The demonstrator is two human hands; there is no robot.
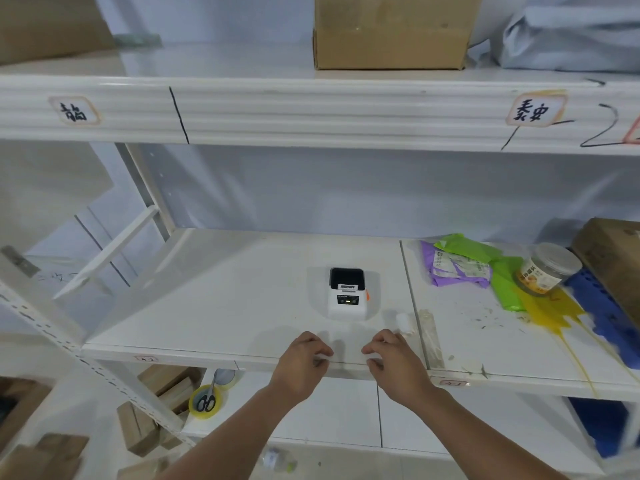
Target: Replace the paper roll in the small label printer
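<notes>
A small white label printer [347,295] with a black top stands on the white middle shelf [214,306]; a label strip sticks out of its slot. A small white paper roll [404,323] lies on the shelf just right of the printer. My left hand [300,362] and my right hand [395,362] hover over the shelf's front edge, below the printer, fingers curled and apart, holding nothing. The right hand's fingertips are close to the roll, not touching it.
Right part of the shelf holds purple and green mailer bags [464,266], a clear plastic jar [547,270], yellow and blue bags and a cardboard box [613,261]. A carton [391,32] sits on the upper shelf. A tape roll with scissors [207,400] lies below.
</notes>
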